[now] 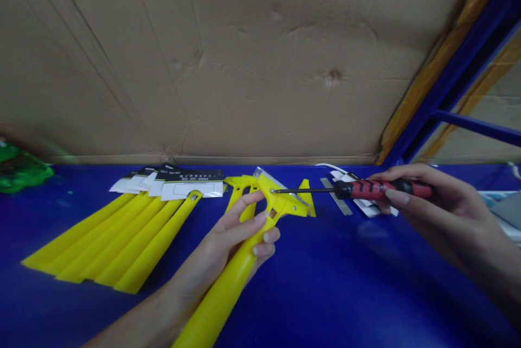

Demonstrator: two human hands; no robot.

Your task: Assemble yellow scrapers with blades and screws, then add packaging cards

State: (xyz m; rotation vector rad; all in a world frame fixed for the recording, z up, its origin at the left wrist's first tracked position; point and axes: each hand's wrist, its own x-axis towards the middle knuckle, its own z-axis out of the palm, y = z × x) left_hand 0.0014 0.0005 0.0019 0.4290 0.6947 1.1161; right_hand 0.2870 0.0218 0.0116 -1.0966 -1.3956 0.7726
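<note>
My left hand [244,234] is wrapped round the neck of a yellow scraper [228,288], whose handle slants down to the bottom edge. A metal blade [271,181] shows along the far side of its forked head. In my right hand [443,212] is a red and black screwdriver [368,189], held nearly level. Its tip meets a screw at the left side of the scraper head; a second screw [294,208] shows at the right side. Just behind the head lie yellow plastic parts [240,182], partly hidden by my left hand and the scraper.
Several yellow scrapers with black-and-white cards [191,188] lie fanned out at left on the blue table [325,293]. A loose blade [340,198] and white packets [368,208] lie behind the screwdriver. Cardboard [244,65] stands at the back; a blue frame [443,87] rises at right.
</note>
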